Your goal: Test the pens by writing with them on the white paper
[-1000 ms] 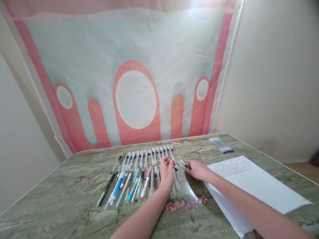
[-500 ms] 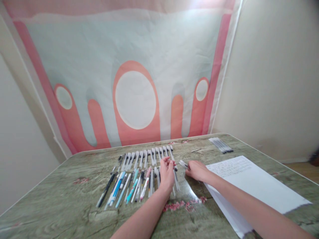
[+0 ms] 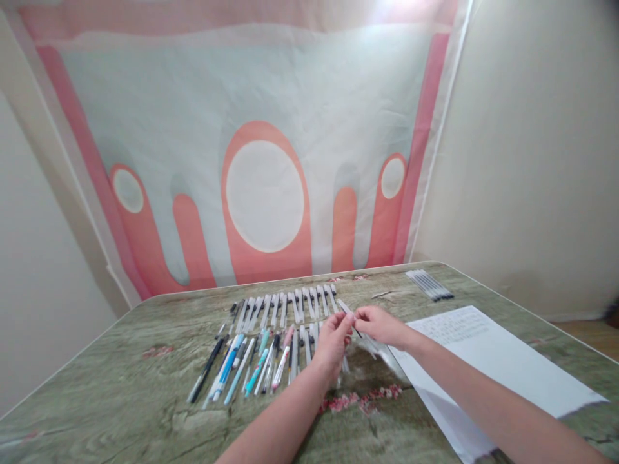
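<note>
Above the table's middle, my left hand point(image 3: 333, 341) and my right hand point(image 3: 380, 325) meet with fingertips pinched together. Between them is a slim pen point(image 3: 343, 305), its pale clear end sticking up past the fingers and a dark part showing below. Both hands appear closed on it, though the fingers hide most of its length. A row of clear-capped pens point(image 3: 275, 309) lies behind my left hand. Nearer and to the left is a mixed row of coloured pens point(image 3: 256, 370), partly covered by my left hand. Under my hands is a shiny transparent plastic piece point(image 3: 389, 359), blurred.
On the right lies a white sheet of paper point(image 3: 503, 367) with handwriting at its top, my right forearm crossing over it. A small bundle of pen refills point(image 3: 429, 285) rests at the back right. The wood-patterned table point(image 3: 120, 374) has a patterned cloth point(image 3: 193, 84) hanging behind.
My right hand has moved left with the pen to meet my left hand. My left hand's spread fingers have closed on the pen. The transparent plastic has shifted.
</note>
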`<state>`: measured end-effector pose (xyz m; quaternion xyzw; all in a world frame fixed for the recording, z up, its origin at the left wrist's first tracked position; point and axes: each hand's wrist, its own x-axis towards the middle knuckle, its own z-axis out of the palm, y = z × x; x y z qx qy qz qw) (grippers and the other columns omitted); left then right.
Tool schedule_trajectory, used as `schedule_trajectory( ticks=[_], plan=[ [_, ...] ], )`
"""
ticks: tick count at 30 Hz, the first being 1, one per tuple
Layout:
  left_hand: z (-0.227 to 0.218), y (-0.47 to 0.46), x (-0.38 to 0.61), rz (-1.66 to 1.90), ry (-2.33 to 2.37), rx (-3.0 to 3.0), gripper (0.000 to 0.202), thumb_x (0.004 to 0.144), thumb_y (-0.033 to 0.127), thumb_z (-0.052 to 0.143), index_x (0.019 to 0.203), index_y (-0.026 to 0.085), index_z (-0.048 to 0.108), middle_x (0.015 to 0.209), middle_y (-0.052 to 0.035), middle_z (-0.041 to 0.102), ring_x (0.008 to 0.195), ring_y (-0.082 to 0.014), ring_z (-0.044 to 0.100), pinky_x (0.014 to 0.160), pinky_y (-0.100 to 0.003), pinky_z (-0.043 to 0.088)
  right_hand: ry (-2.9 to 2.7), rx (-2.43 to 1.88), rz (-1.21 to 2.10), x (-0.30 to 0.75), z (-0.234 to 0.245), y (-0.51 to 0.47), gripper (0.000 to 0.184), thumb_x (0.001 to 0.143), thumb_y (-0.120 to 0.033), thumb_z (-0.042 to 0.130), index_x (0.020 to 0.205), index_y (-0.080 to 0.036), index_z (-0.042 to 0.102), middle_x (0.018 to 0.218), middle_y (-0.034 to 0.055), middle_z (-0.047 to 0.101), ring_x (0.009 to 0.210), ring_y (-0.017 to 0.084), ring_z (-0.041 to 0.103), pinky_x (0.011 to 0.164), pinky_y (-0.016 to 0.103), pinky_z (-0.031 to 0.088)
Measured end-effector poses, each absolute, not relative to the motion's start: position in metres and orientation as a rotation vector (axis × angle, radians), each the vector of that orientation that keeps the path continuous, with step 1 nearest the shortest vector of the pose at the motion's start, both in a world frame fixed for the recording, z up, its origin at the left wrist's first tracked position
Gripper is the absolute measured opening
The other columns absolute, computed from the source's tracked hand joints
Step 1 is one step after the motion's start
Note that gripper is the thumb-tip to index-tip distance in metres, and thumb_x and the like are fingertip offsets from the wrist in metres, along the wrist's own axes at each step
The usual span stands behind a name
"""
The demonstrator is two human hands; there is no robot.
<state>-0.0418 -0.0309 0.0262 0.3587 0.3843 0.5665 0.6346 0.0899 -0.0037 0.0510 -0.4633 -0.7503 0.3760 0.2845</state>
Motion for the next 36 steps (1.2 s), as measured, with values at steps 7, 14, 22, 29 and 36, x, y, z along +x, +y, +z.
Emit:
schedule_trajectory(
  ticks=[7, 14, 22, 29, 36],
  plan=[
    [0.032, -0.028, -0.047, 1.279, 0.716, 0.635, 0.024, 0.060, 0.029, 0.072, 0.068, 0.013, 0.056, 0.058, 0.0034, 0.051, 0.048, -0.0027, 0.042, 0.046, -0.015, 0.029, -1.990, -1.115, 1.232, 0.087, 0.056, -0.010, 0.017, 0.071, -0.027, 0.049, 0.060, -0.014, 0.048, 0.051, -0.0071, 0.034, 0.048, 0.005, 0.027, 0.044, 0.018, 0.022],
    [0.036, -0.005, -0.073, 1.552, 0.669, 0.348, 0.012, 0.072, 0.019, 0.063, 0.075, 0.012, 0.055, 0.060, 0.0026, 0.050, 0.046, -0.0014, 0.044, 0.043, -0.011, 0.033, -2.177, -1.092, 1.570, 0.108, 0.072, -0.009, 0.010, 0.067, -0.021, 0.050, 0.066, -0.013, 0.055, 0.054, -0.0039, 0.056, 0.039, 0.003, 0.028, 0.037, 0.016, 0.017],
    [0.030, -0.001, -0.076, 1.694, 0.736, 0.261, 0.010, 0.081, 0.014, 0.050, 0.073, 0.010, 0.054, 0.061, 0.0002, 0.052, 0.047, -0.0015, 0.047, 0.046, -0.010, 0.041, -2.077, -1.051, 1.469, 0.133, 0.100, -0.006, 0.019, 0.066, -0.026, 0.058, 0.080, -0.012, 0.059, 0.061, -0.0020, 0.057, 0.050, 0.006, 0.044, 0.046, 0.017, 0.029],
    [0.025, 0.000, -0.074, 1.659, 0.738, 0.271, 0.011, 0.081, 0.014, 0.050, 0.072, 0.010, 0.055, 0.059, -0.0002, 0.053, 0.046, -0.0023, 0.049, 0.047, -0.011, 0.042, -2.047, -1.098, 1.380, 0.132, 0.098, -0.006, 0.020, 0.067, -0.029, 0.058, 0.076, -0.012, 0.060, 0.058, -0.0027, 0.054, 0.050, 0.007, 0.042, 0.049, 0.019, 0.030],
    [0.022, -0.001, -0.072, 1.659, 0.729, 0.294, 0.009, 0.080, 0.013, 0.051, 0.071, 0.010, 0.055, 0.063, -0.0010, 0.055, 0.047, -0.0020, 0.049, 0.046, -0.011, 0.042, -2.042, -1.096, 1.362, 0.130, 0.093, -0.004, 0.019, 0.067, -0.027, 0.057, 0.075, -0.011, 0.061, 0.057, -0.0025, 0.054, 0.049, 0.007, 0.042, 0.047, 0.019, 0.029]
  ],
)
